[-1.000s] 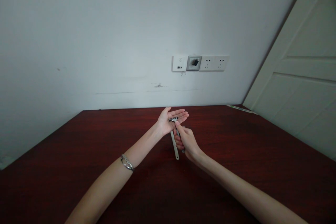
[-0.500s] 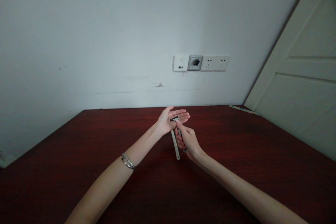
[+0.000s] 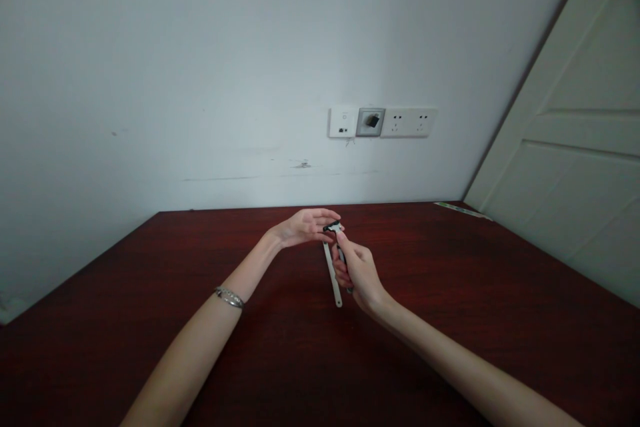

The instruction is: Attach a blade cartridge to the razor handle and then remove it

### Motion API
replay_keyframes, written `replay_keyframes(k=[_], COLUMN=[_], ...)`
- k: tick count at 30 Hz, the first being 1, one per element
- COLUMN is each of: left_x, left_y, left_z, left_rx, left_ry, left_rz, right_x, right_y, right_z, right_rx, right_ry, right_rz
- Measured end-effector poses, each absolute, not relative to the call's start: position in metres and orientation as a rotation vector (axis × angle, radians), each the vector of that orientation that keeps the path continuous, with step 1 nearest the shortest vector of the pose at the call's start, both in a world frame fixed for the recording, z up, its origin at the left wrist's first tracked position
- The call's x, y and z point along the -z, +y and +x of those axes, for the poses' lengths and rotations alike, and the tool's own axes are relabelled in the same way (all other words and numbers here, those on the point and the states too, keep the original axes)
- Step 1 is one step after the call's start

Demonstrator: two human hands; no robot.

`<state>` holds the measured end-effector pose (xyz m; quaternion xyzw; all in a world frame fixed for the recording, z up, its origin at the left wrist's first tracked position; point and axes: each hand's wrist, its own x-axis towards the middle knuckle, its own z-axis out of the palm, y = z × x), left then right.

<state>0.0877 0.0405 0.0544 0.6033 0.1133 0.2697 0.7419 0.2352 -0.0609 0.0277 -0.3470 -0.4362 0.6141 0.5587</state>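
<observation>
- The right hand (image 3: pixel 361 270) is closed round the handle of a razor (image 3: pixel 336 228), its thumb up near the neck.
- The razor stands out from the top of that grip, its head beyond the right thumb and between the two hands; much of the handle is hidden by the fingers.
- The left hand (image 3: pixel 303 225) is half spread, its fingers and thumb parted about the razor's head; whether they touch it I cannot tell.
- The step in hand looks like steadying the razor in the right hand while the left attends to its head.
- As I judge it, any next move calls for a firm right grip and a light left one, with left fingertips clear of the blade side, which is too small to make out.
- Just left of the right hand's fingers, a pale stick (image 3: pixel 333 280) lies on the table (image 3: pixel 250 360), its holed end toward the wearer and its far end by the left fingertips.
- Back along the left arm from the hand sits a bracelet (image 3: pixel 230 297).
- Beyond both hands rises the wall (image 3: pixel 250 47), with sockets (image 3: pixel 407 122); well off to the right hand's right is a door (image 3: pixel 575 147).
</observation>
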Motion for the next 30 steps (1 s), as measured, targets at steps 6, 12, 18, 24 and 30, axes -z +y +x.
replay_keyframes(k=[6,12,18,24,30], left_x=[-0.057,-0.058,-0.061,-0.065,-0.075], left_y=[0.037,0.038,0.036,0.035,0.034], left_z=[0.091,0.091,0.092,0.090,0.086], left_rx=[-0.576,-0.605,-0.634,-0.639,-0.659], left_ry=[0.247,0.291,0.296,0.301,0.346], left_rz=[1.359,1.358,1.366,1.420,1.508], right_x=[-0.029,-0.030,-0.032,-0.034,-0.036], right_y=[-0.064,-0.065,-0.067,-0.069,-0.070], right_z=[0.234,0.232,0.231,0.231,0.231], right_rx=[-1.460,-1.474,-1.471,-1.414,-1.388], right_ry=[-1.028,-1.025,-1.022,-1.054,-1.079], right_rz=[-0.822,-0.817,-0.815,-0.832,-0.852])
